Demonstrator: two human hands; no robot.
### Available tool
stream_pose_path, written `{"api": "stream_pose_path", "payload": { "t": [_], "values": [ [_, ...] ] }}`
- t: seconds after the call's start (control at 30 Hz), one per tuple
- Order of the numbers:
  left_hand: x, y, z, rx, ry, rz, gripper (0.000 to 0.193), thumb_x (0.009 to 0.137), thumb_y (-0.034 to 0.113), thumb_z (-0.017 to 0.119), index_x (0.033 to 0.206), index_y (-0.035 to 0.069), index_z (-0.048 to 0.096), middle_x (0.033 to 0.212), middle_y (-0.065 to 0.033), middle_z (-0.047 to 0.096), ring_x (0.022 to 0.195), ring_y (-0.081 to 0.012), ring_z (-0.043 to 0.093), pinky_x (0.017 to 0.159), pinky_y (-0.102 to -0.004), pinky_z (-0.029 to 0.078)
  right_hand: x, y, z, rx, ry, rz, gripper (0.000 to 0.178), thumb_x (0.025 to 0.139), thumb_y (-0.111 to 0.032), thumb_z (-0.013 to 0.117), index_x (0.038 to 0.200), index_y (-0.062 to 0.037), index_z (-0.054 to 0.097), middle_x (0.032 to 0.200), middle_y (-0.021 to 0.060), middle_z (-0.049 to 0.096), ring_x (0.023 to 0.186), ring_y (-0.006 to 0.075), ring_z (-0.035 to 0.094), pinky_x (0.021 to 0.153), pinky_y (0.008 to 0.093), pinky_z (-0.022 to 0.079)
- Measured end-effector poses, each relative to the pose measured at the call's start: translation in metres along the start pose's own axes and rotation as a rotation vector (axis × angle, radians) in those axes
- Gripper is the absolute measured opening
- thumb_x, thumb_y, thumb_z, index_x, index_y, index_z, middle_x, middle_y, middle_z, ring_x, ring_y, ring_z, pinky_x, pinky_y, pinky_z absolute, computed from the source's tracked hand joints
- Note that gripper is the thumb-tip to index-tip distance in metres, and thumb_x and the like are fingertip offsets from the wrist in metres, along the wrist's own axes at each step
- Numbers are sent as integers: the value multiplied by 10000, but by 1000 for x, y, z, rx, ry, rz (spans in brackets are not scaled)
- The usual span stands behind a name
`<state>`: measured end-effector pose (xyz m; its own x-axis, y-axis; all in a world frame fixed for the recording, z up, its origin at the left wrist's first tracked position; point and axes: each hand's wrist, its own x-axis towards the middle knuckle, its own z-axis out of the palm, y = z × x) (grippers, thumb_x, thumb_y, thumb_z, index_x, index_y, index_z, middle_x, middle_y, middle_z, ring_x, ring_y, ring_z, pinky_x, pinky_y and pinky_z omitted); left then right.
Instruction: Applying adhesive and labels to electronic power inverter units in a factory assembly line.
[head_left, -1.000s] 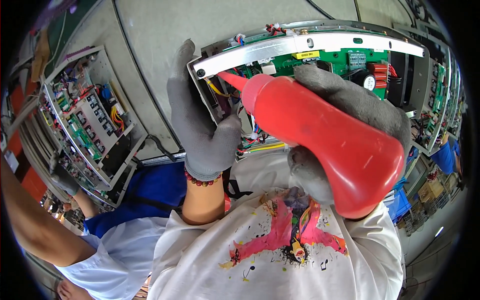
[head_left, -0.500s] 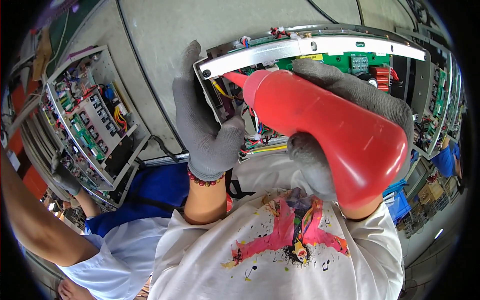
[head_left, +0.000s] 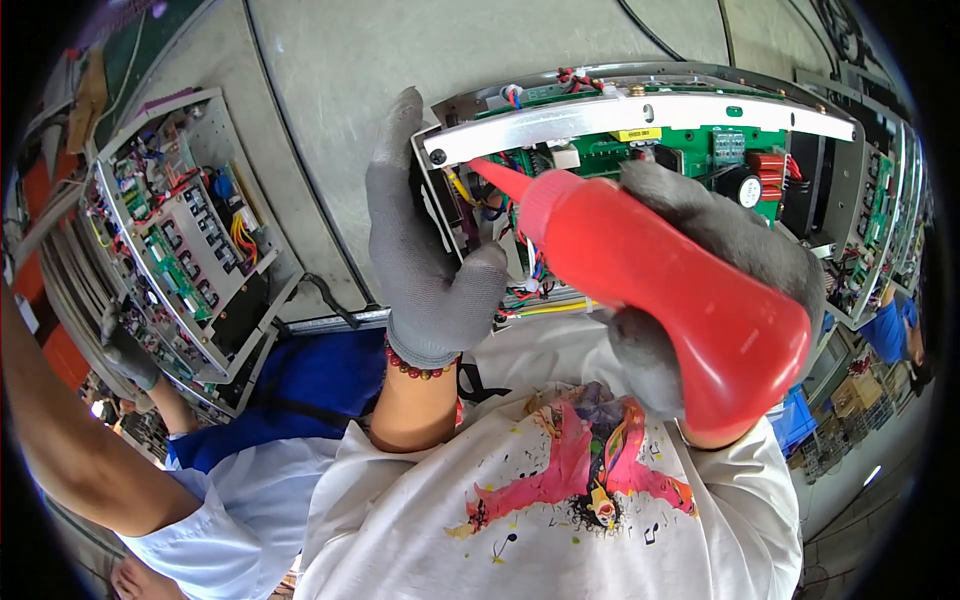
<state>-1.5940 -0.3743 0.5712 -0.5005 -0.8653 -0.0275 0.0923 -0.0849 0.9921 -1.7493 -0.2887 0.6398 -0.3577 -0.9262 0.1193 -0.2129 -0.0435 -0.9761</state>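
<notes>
Nearest, the gloved right hand was wrapped around a red squeeze bottle, fingers over its far side and thumb beneath, a hold that seemed suited to pressing the soft wall. The bottle lay aslant, its tapered nozzle aimed into the left corner of a metal chassis, probably so the tip could reach under the front bar; whether it touched anything I couldn't tell. Nor could I see what the bottle held.

The gloved left hand clasped the chassis's left end, fingers stretched along the outside and thumb on the inner side, apparently to steady it; how firmly, the view didn't show. The chassis stood on the grey worktop and held a green circuit board, a stack of red parts, a round black part and bundled wires, a yellow one near the nozzle.

Farther left, a second chassis held boards and coloured wires, with a co-worker's gloved hand beside it. More filled chassis stood off to the right.
</notes>
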Motion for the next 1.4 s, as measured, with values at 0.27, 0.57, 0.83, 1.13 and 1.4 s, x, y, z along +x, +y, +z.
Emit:
{"api": "stream_pose_path", "payload": {
  "t": [0.27, 0.57, 0.83, 1.13, 1.4],
  "values": [
    [0, -2, -16, 70, -3, -36, 854, 587, 19, 461, 1408, -116, 267, 1205, -188, 468, 1114, -257, 503, 961, -343, 427, 0, -13, 2, -327, -53, 14, 580, 811, -405, 715, 1073, 101, 602, 914, 172, 678, 779, 222, 678, 710, 304, 545],
    [-6, 17, -6, 210, -68, -138, 876, 679, 124, 628, 1388, -155, 195, 1270, -289, 413, 1172, -366, 486, 1035, -421, 362, 27, 1, 15, -353, -120, 0, 562, 799, -372, 730, 1091, 86, 586, 946, 187, 667, 800, 246, 677, 718, 323, 553],
    [-4, 19, -8, 376, -73, -148, 818, 661, 93, 597, 1353, -177, 255, 1396, -383, 293, 1344, -489, 294, 1108, -479, 244, -36, -50, -38, -388, -168, 7, 551, 787, -339, 745, 1109, 72, 570, 979, 202, 656, 822, 269, 675, 726, 343, 560],
    [-7, 18, -12, 277, -127, -152, 855, 667, -93, 473, 1456, -74, 142, 1251, -180, 488, 1040, -180, 538, 905, -287, 458, -24, -47, -25, -411, -253, 3, 547, 773, -303, 762, 1129, 56, 551, 1015, 219, 643, 846, 295, 674, 735, 365, 568],
    [2, 29, 1, 442, -48, -137, 778, 700, -40, 616, 1396, -77, 270, 1128, -149, 586, 949, -159, 594, 832, -268, 501, -20, -68, -8, -476, -273, 12, 552, 761, -270, 777, 1147, 42, 535, 1048, 234, 631, 868, 318, 672, 743, 385, 576]
  ]
}}
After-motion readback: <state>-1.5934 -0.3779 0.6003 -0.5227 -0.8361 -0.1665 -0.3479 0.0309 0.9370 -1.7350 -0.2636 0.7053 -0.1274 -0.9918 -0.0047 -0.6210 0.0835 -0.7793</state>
